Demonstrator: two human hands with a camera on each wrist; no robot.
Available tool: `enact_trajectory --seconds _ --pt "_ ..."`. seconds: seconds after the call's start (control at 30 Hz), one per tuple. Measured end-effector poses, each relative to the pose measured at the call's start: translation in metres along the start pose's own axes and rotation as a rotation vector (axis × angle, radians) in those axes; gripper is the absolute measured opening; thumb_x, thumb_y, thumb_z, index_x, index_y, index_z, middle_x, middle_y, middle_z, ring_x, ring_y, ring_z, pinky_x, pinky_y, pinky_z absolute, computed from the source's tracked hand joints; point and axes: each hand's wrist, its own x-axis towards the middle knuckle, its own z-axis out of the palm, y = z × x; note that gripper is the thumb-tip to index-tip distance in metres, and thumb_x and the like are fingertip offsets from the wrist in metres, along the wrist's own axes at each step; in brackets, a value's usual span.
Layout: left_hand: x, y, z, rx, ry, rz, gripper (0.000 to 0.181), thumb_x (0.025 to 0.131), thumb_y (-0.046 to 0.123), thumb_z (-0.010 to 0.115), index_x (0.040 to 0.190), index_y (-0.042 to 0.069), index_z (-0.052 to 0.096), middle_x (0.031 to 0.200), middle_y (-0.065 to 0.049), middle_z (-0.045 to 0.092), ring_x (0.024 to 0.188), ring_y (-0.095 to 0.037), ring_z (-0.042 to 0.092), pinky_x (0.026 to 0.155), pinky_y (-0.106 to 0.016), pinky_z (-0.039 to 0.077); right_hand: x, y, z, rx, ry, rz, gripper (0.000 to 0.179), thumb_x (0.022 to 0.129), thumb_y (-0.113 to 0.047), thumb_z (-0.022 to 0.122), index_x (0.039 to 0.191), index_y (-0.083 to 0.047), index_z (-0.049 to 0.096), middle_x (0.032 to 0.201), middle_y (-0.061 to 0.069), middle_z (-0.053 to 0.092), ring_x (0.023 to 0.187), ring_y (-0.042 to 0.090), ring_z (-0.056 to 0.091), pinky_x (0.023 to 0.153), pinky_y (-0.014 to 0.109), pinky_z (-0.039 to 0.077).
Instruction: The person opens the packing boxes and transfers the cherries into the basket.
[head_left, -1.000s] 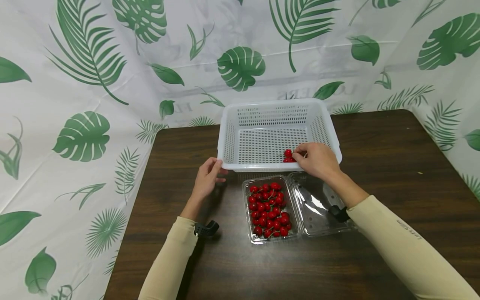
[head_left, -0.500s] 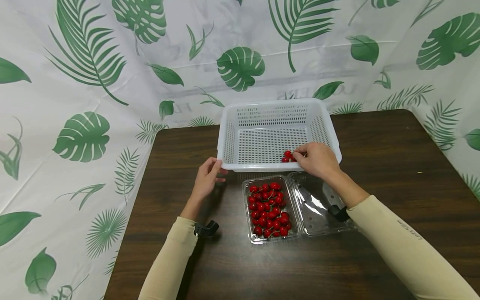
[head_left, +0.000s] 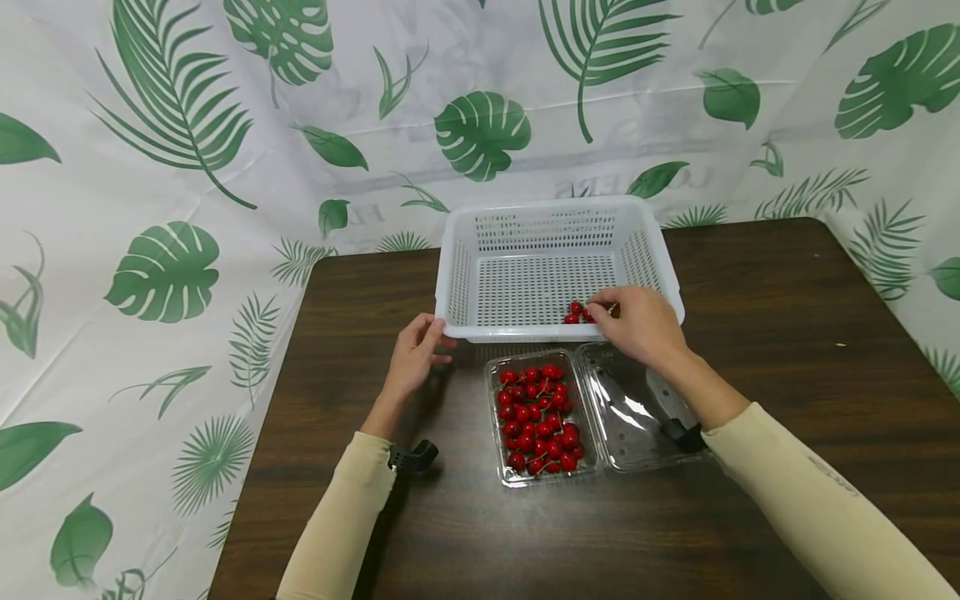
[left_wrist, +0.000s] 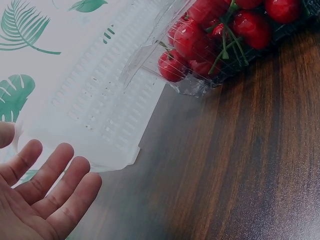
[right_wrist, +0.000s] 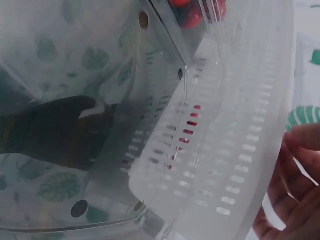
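A white perforated plastic basket sits at the back of the table. My left hand touches its near left corner, thumb at the rim and the other fingers loosely extended, as the left wrist view also shows. My right hand reaches over the near rim, its thumb and fingertips pinching a cherry low in the basket; the fingers partly hide it. Beside it on the basket floor lie other red cherries. In the right wrist view, red shows through the wall slots and the right fingers are curled.
In front of the basket lies a clear plastic clamshell box full of stemmed red cherries. Its lid is folded open to the right, beneath my right forearm. A leaf-print curtain hangs behind the dark wooden table.
The cherries by my right fingertips have shifted slightly, and one more shows than a second ago. My right wrist has moved slightly to the right. The left hand stays at the basket corner.
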Motion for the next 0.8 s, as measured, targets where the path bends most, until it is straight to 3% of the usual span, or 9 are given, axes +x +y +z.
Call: enact_trajectory --seconds 0.13,0.3,0.6,0.8 --pt "0.001 0.0 -0.001 -0.008 -0.012 -0.01 0.03 0.105 0.014 0.048 0.115 -0.014 0.051 0.107 -0.041 0.057 0.098 -0.057 0.056 0.079 -0.068 0.05 -0.007 -0.007 0.002 0.02 0.1 -0.117 0.015 0.09 -0.017 0.069 0.1 -0.008 0.077 0.092 0.007 0.073 0.066 0.018 0.06 0.053 0.035 0.046" --pt "0.001 0.001 -0.001 -0.003 -0.013 -0.012 0.031 0.105 0.014 0.047 0.115 -0.015 0.051 0.106 -0.038 0.058 0.098 -0.057 0.057 0.079 -0.068 0.05 -0.016 -0.019 0.008 0.03 0.174 -0.336 0.012 0.086 -0.012 0.073 0.096 -0.009 0.076 0.087 0.001 0.072 0.063 0.013 0.061 0.051 0.031 0.048" --pt "-0.001 0.0 0.0 0.022 0.026 0.008 0.03 0.104 0.02 0.051 0.113 -0.009 0.054 0.103 -0.032 0.061 0.095 -0.053 0.06 0.073 -0.057 0.057 -0.041 -0.037 0.038 -0.121 0.014 -0.634 0.016 0.081 -0.017 0.078 0.095 -0.011 0.075 0.083 -0.003 0.065 0.063 0.013 0.058 0.054 0.03 0.049" --pt "-0.001 -0.001 0.001 0.015 0.025 0.011 0.028 0.104 0.019 0.05 0.111 -0.008 0.055 0.101 -0.027 0.063 0.097 -0.056 0.057 0.07 -0.05 0.06 -0.054 -0.04 0.056 -0.249 -0.045 -0.655 0.015 0.079 -0.02 0.081 0.091 -0.013 0.075 0.079 -0.002 0.06 0.071 0.017 0.06 0.053 0.03 0.045"
